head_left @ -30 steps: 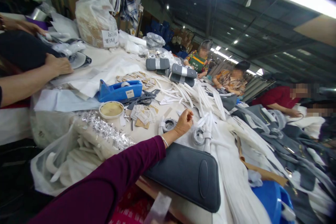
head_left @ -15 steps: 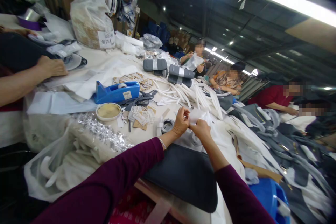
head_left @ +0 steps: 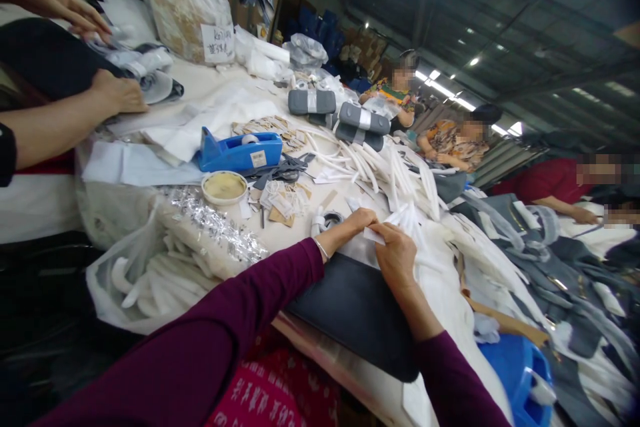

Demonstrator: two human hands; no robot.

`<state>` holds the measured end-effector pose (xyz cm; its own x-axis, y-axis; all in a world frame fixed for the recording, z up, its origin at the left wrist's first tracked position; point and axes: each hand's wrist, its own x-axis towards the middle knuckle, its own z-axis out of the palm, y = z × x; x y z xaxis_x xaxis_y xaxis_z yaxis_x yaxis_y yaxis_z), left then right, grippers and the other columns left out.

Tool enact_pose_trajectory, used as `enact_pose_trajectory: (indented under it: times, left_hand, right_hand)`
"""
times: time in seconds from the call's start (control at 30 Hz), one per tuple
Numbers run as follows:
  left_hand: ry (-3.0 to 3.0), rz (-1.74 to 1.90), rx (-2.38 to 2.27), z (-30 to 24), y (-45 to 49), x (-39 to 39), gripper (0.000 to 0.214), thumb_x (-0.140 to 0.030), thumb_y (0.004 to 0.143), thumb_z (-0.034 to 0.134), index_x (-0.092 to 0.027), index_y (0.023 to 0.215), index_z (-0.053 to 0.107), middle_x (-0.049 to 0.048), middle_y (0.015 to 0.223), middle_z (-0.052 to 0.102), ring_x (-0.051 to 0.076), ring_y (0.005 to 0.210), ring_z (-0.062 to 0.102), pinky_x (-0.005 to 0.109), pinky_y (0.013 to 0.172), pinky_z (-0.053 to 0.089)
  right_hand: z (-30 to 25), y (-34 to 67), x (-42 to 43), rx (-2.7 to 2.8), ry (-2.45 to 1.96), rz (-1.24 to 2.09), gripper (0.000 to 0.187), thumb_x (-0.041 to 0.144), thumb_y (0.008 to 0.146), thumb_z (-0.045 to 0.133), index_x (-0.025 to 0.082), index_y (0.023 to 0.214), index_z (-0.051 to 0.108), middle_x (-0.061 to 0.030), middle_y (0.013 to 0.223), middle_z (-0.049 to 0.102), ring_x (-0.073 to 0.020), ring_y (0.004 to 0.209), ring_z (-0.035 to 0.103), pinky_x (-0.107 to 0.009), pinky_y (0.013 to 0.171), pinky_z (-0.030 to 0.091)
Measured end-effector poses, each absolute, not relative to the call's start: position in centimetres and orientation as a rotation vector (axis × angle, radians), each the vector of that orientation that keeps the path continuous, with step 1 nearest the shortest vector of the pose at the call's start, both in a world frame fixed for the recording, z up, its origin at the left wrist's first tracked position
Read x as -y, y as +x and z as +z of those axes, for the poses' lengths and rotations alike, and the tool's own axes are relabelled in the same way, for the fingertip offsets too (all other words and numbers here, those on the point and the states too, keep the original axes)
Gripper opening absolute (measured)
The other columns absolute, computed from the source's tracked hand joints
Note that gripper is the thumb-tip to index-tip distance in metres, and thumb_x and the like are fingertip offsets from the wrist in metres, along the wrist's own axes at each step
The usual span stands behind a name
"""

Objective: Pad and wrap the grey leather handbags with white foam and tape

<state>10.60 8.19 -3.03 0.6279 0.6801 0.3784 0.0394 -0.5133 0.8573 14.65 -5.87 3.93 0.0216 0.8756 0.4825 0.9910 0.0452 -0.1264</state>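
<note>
Head view shows us a big pale table (head_left: 287,240) full of stuff; a flat dark case (head_left: 355,313) lies by its near edge, close to us; a blue tape holder (head_left: 240,152) sits farther off, to the left; our left hand (head_left: 353,225) has its fingers curled in, right by our right hand (head_left: 399,257), but we cannot tell if it pinches anything; our right hand looks like it pinches a small white piece (head_left: 373,235); that piece is up near the far edge of the dark case; we think the step now is working this little piece with our fingertips; the next move calls for a light, steady pinch.
</note>
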Motion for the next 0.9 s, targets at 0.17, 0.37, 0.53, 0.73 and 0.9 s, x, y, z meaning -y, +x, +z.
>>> enact_pose_trajectory:
  times: [0.17, 0.37, 0.53, 0.73, 0.9]
  left_hand:
    - [2.155, 0.698, -0.603, -2.5, 10.2, -6.6, 0.019, -0.006, 0.078, 0.054, -0.011, 0.063, 0.064, 0.0026, 0.067, 0.065, 0.012, 0.067, 0.059, 0.023, 0.067, 0.048]
    - [2.329, 0.6, -0.698, -2.2, 10.3, -4.3, 0.019, -0.008, 0.079, 0.05, -0.011, 0.084, 0.069, 0.0125, 0.087, 0.069, 0.021, 0.084, 0.064, 0.03, 0.078, 0.049]
    - [2.431, 0.564, -0.707, -2.3, 10.6, -3.9, 0.02, -0.011, 0.084, 0.047, -0.012, 0.091, 0.066, 0.0152, 0.097, 0.067, 0.025, 0.093, 0.065, 0.034, 0.082, 0.05]
    - [2.519, 0.546, -0.697, -2.8, 10.7, -3.7, 0.023, -0.011, 0.086, 0.044, -0.013, 0.098, 0.064, 0.0153, 0.103, 0.065, 0.026, 0.096, 0.064, 0.035, 0.083, 0.049]
    - [2.554, 0.569, -0.674, -3.2, 10.8, -3.3, 0.023, -0.01, 0.087, 0.044, -0.013, 0.1, 0.063, 0.0155, 0.106, 0.063, 0.026, 0.098, 0.063, 0.037, 0.086, 0.047]
  right_hand:
    - [2.7, 12.9, 9.1, 2.181, -1.735, -0.557, 0.022, 0.007, 0.08, 0.052, 0.019, 0.088, 0.069, -0.0041, 0.086, 0.069, -0.0201, 0.086, 0.059, -0.03, 0.074, 0.041]
    - [1.1, 11.8, 12.6, 2.294, -1.605, -0.57, 0.02, 0.011, 0.092, 0.048, 0.016, 0.094, 0.068, -0.006, 0.095, 0.07, -0.0197, 0.091, 0.058, -0.032, 0.081, 0.042]
    - [0.6, 10.3, 14.5, 2.308, -1.515, -0.544, 0.024, 0.011, 0.093, 0.045, 0.014, 0.099, 0.068, -0.0075, 0.097, 0.07, -0.0207, 0.093, 0.058, -0.033, 0.082, 0.043]
    - [-0.5, 9.4, 16.2, 2.265, -1.535, -0.465, 0.029, 0.007, 0.091, 0.044, 0.016, 0.104, 0.068, -0.0058, 0.102, 0.071, -0.0194, 0.098, 0.059, -0.032, 0.083, 0.045]
    - [-1.6, 9.6, 17.4, 2.25, -1.632, -0.39, 0.033, 0.007, 0.09, 0.044, 0.017, 0.112, 0.067, -0.0076, 0.115, 0.067, -0.0211, 0.107, 0.056, -0.034, 0.09, 0.047]
